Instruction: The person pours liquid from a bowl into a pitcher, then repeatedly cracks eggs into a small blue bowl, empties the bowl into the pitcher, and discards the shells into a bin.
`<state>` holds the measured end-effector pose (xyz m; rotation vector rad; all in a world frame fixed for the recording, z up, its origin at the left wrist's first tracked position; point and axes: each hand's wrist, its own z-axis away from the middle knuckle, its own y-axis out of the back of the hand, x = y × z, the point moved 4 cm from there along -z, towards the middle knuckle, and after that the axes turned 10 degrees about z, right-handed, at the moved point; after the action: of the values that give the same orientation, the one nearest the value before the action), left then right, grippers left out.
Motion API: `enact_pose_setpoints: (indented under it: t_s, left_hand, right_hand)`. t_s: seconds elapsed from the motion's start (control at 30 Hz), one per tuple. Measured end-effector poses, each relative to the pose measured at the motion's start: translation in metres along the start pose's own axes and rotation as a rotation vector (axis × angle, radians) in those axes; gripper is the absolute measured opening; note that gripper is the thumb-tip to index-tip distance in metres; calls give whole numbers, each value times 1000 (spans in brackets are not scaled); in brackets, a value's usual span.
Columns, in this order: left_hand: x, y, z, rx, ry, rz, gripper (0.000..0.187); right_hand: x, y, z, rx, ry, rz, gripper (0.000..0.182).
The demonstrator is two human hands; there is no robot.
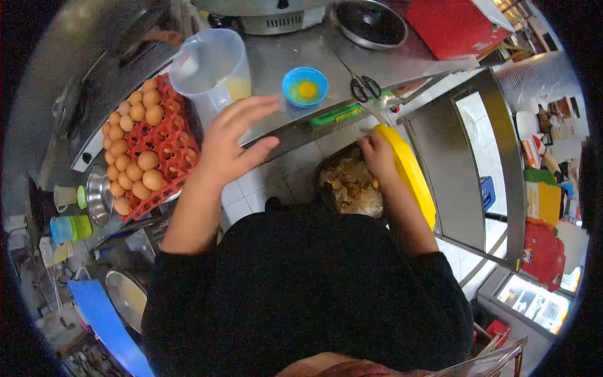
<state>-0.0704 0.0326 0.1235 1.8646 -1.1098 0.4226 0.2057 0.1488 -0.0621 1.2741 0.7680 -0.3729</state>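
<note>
My left hand [242,138] is raised with its fingers apart and nothing in it, just in front of a clear plastic jug [210,66] on the steel counter. A small blue bowl [306,87] with a raw egg yolk in it stands to the right of that hand. My right hand [378,156] is over a bin [352,187] of eggshells, beside a yellow lid or tray [408,176]; its fingers are curled, and what they hold, if anything, is hidden. Brown eggs [147,160] fill part of a red egg tray [173,141] at the left.
Black-handled scissors [364,88] lie near the counter's front edge [282,129]. Behind them are a round pan [370,24] and a red box [455,28]. A steel bowl [99,196] is left of the egg tray. A steel cabinet [449,163] stands at the right.
</note>
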Motion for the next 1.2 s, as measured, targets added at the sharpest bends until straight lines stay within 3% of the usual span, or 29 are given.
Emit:
enact_pose_setpoints:
  t_s: [0.13,0.17,0.27,0.3,0.37,0.4,0.43,0.5,0.73,0.97,1.07,1.17,1.2]
  left_hand:
    - [12,61,37,197,73,-197,34]
    - [8,81,51,264,175,-258,33]
    - [-1,138,100,510,482,-459,33]
    - [-4,150,116,464,536,-571,34]
    - [-10,169,146,353,643,-766,36]
    - [-13,171,157,249,802,-753,40]
    - [-12,171,163,184,804,-788,42]
    - [-14,165,171,48,797,-845,44]
    - [-30,163,181,103,824,-810,51]
    - [-23,155,175,170,789,-974,53]
    - [-26,153,182,227,796,-867,48]
    - [-31,151,188,277,756,-808,48]
    - [-30,149,189,289,772,-806,48]
  right_hand:
    - [-50,-21,-81,12,101,51,45]
    - [-58,-27,-94,45,129,181,51]
    - [-66,-45,-119,-177,-44,68,59]
    - [-34,-57,-143,-87,241,110,53]
    - [-18,-78,-155,-41,339,120,45]
    - [-35,-69,-144,-94,155,106,44]
    - [-52,-60,-131,-142,-33,97,42]
    - [-76,-53,-113,-185,-115,3,37]
    - [-73,-63,-123,-222,-248,-224,22]
    - [-130,-7,-128,-208,-190,-120,22]
    - [-175,24,-133,-181,28,-16,23]
    - [-217,35,-140,-195,65,35,26]
    - [-230,35,-146,-109,208,185,28]
